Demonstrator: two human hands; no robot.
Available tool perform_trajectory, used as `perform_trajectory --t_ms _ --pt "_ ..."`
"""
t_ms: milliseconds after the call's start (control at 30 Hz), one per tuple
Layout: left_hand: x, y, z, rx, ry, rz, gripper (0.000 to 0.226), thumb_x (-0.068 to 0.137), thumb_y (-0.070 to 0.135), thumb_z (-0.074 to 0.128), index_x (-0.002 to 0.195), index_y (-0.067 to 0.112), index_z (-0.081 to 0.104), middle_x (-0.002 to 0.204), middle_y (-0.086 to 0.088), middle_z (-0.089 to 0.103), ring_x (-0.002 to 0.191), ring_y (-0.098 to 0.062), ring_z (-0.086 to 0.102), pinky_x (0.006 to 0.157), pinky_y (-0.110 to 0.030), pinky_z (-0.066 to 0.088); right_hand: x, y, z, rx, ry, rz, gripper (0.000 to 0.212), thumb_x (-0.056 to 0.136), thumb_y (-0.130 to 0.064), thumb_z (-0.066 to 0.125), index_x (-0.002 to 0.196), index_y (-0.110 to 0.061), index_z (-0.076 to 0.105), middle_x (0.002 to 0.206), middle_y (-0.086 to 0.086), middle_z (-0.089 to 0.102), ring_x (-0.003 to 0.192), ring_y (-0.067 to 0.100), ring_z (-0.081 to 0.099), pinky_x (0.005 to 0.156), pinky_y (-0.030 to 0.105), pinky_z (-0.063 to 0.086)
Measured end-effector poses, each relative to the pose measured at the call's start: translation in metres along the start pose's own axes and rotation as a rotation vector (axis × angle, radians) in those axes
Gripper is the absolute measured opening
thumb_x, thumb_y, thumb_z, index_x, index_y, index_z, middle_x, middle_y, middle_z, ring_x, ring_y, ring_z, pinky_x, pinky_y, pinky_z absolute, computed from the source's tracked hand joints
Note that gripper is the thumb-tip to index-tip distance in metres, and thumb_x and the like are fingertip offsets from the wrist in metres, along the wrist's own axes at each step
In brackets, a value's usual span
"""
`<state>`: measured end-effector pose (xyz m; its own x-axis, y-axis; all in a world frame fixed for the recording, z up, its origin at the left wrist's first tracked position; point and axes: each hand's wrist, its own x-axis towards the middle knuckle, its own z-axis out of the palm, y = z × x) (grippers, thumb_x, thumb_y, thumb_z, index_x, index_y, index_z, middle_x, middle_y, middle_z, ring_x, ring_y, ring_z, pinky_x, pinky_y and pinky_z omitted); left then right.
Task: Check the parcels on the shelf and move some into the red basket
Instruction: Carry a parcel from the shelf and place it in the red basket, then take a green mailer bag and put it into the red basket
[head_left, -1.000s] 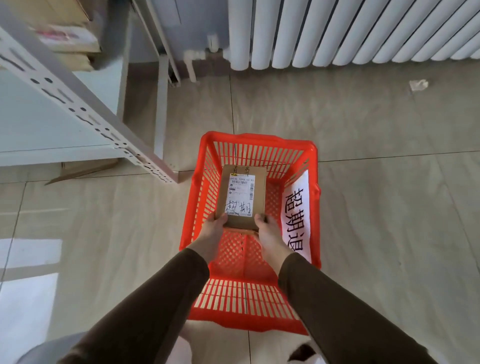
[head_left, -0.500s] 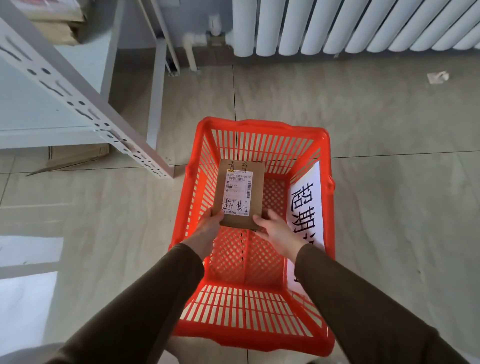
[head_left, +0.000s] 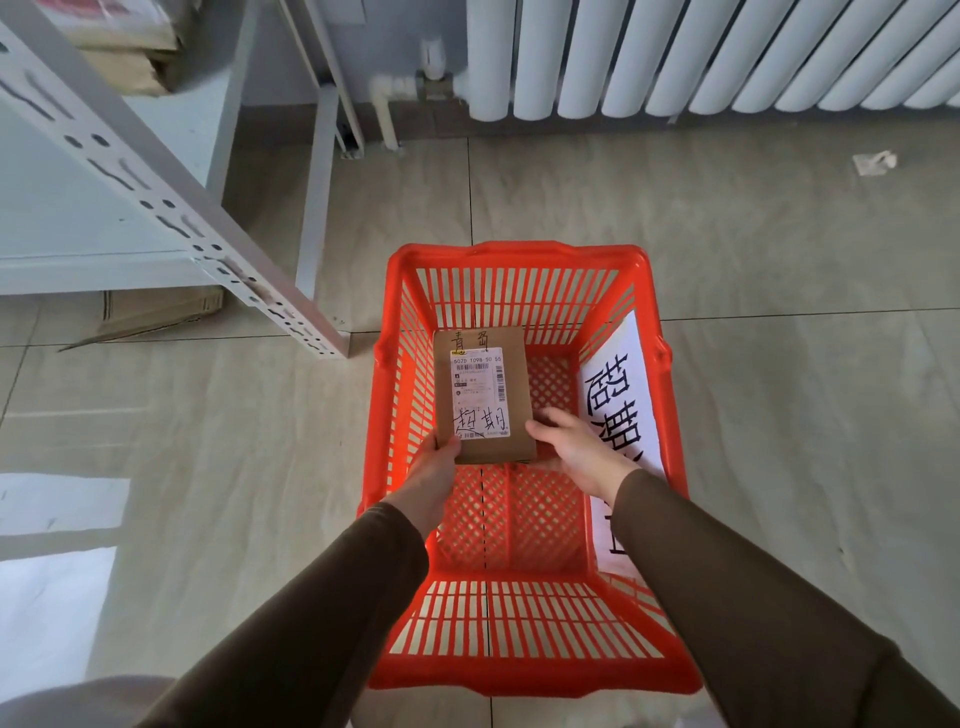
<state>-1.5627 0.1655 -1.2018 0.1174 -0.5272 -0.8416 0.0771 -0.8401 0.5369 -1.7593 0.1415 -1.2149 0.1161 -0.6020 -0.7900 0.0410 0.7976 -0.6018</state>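
A small brown cardboard parcel (head_left: 483, 395) with a white shipping label and black handwriting lies low inside the red basket (head_left: 519, 257), toward its far left. My left hand (head_left: 434, 475) grips the parcel's near left corner, thumb on top. My right hand (head_left: 571, 447) touches the near right corner with loose fingers. A white paper sign (head_left: 615, 415) with large black characters hangs on the basket's right inner wall. More parcels (head_left: 130, 47) sit on the white shelf (head_left: 104, 171) at the upper left.
The basket stands on a tiled floor (head_left: 779, 312). A slotted white shelf upright (head_left: 171, 208) slants down just left of the basket. A white radiator (head_left: 701, 52) runs along the far wall. Flat cardboard (head_left: 156, 312) lies under the shelf. A paper scrap (head_left: 875, 162) lies far right.
The parcel has gone lower into the basket. My right hand has loosened and slid to the parcel's right side. The view has moved closer over the basket.
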Motion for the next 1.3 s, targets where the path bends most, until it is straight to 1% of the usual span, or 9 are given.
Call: perform_trajectory --t_ms 333,433,700,833,933,1033,1100,1200,1300 --pt "-0.012 0.005 -0.001 -0.017 0.061 0.082 0.047 0.110 0.016 0.045 0.154 0.032 0.039 0.136 0.001 0.061 0.109 -0.022 0.060 0.096 -0.043 0.053 -0.014 -0.009 0.016 0.045 -0.023 -0.011 0.013 0.105 -0.014 0.057 0.113 -0.021 0.064 0.121 0.003 0.071 0.111 0.018 0.067 0.098 0.047 0.058" --pt "-0.027 0.009 -0.003 0.026 0.065 0.099 0.058 0.110 0.018 0.046 0.162 0.035 0.025 0.136 0.001 0.057 0.092 -0.016 0.060 0.102 -0.046 0.052 -0.025 -0.011 0.024 0.026 -0.002 -0.024 0.031 0.106 -0.014 0.055 0.137 -0.015 0.058 0.138 0.002 0.063 0.119 0.018 0.062 0.109 0.051 0.050" --pt "-0.133 0.055 -0.016 -0.005 -0.044 0.077 0.060 0.107 0.032 0.055 0.161 0.035 0.028 0.151 0.002 0.049 0.138 -0.025 0.050 0.100 -0.041 0.047 -0.132 -0.054 0.047 -0.020 0.083 -0.076 0.065 0.100 -0.030 0.067 0.157 -0.016 0.040 0.159 0.005 0.046 0.143 0.021 0.047 0.122 0.044 0.036" --pt "-0.222 0.113 -0.028 -0.024 -0.104 0.092 0.053 0.105 0.029 0.061 0.154 0.030 0.041 0.147 -0.001 0.058 0.139 -0.029 0.053 0.114 -0.052 0.044 -0.224 -0.118 0.067 -0.055 0.071 -0.079 0.049 0.102 -0.030 0.063 0.148 -0.019 0.050 0.134 -0.008 0.061 0.129 0.013 0.056 0.112 0.037 0.041" --pt "-0.296 0.166 -0.041 -0.021 -0.162 0.173 0.040 0.106 0.020 0.058 0.146 0.022 0.054 0.138 -0.009 0.067 0.123 -0.030 0.067 0.091 -0.045 0.061 -0.294 -0.180 0.082 -0.101 0.049 -0.143 0.035 0.104 -0.027 0.060 0.139 -0.023 0.055 0.108 -0.022 0.062 0.101 -0.004 0.058 0.095 0.028 0.043" --pt "-0.380 0.226 -0.052 -0.051 -0.173 0.233 0.019 0.106 0.016 0.058 0.120 0.025 0.066 0.117 -0.005 0.073 0.103 -0.022 0.071 0.072 -0.030 0.060 -0.365 -0.247 0.106 -0.158 0.093 -0.237 0.041 0.101 -0.030 0.065 0.140 -0.018 0.060 0.118 -0.014 0.066 0.113 0.007 0.061 0.099 0.030 0.046" --pt "-0.439 0.266 -0.066 -0.073 -0.158 0.282 0.018 0.105 0.012 0.059 0.108 0.030 0.062 0.110 0.006 0.067 0.102 -0.018 0.066 0.078 -0.028 0.054 -0.414 -0.293 0.123 -0.200 0.094 -0.305 0.043 0.098 -0.032 0.069 0.138 -0.019 0.063 0.130 -0.006 0.067 0.125 0.015 0.061 0.097 0.028 0.047" --pt "-0.519 0.320 -0.098 -0.040 -0.160 0.379 0.049 0.103 0.017 0.063 0.149 0.017 0.049 0.152 -0.003 0.050 0.134 -0.024 0.054 0.111 -0.042 0.048 -0.487 -0.364 0.155 -0.269 0.063 -0.432 0.039 0.098 -0.029 0.069 0.134 -0.017 0.065 0.130 -0.004 0.066 0.126 0.012 0.060 0.088 0.016 0.044" --pt "-0.587 0.369 -0.139 -0.059 -0.126 0.494 0.056 0.102 0.019 0.064 0.154 0.015 0.044 0.155 -0.004 0.050 0.135 -0.022 0.054 0.116 -0.043 0.044 -0.555 -0.428 0.195 -0.351 0.011 -0.538 0.029 0.098 -0.030 0.069 0.126 -0.024 0.066 0.129 -0.005 0.067 0.124 0.010 0.060 0.095 0.022 0.046"
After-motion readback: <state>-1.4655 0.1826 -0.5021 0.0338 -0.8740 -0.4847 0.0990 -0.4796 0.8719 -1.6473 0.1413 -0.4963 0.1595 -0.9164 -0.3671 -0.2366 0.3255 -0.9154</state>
